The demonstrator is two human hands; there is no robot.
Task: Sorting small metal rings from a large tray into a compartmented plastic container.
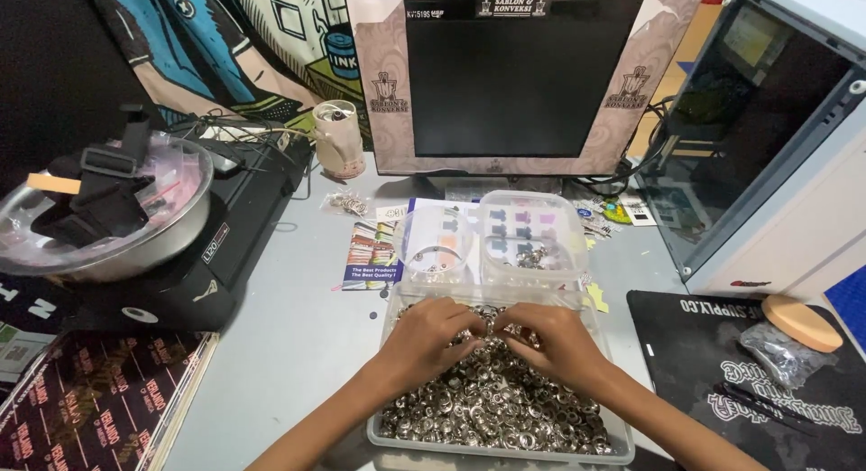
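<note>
— What stood at your far left on the desk?

— A metal bowl (135,245) with a clear lid, black straps lying on top of it, sitting on a black flat machine (230,232). Just right of that stood a small cream-coloured cup (338,139), with a dark monitor (523,78) behind the middle of the desk.

— And your left hand?

— My left hand (431,337) lay over the far end of a clear plastic tray (383,435) heaped with small silver metal rings (501,403). The fingers were curled in and pressed together at the tips, pinching what looked like one of the rings, though it was too small to tell for sure.

— The right one?

— My right hand (552,337) met the left at the fingertips, right above the heap. Its fingers were bunched the same way, closed on something tiny between the two hands; I could not tell exactly what.

— Anything beyond the tray?

— Two clear containers touched its far edge: a round tub (435,245) and a squarer box (532,236), each with a few metal bits inside. Further right lay a black printed mat (704,363) with a small plastic bag (780,354) and a round tan disc (801,322) on it, and a computer case (767,155) stood behind.
</note>
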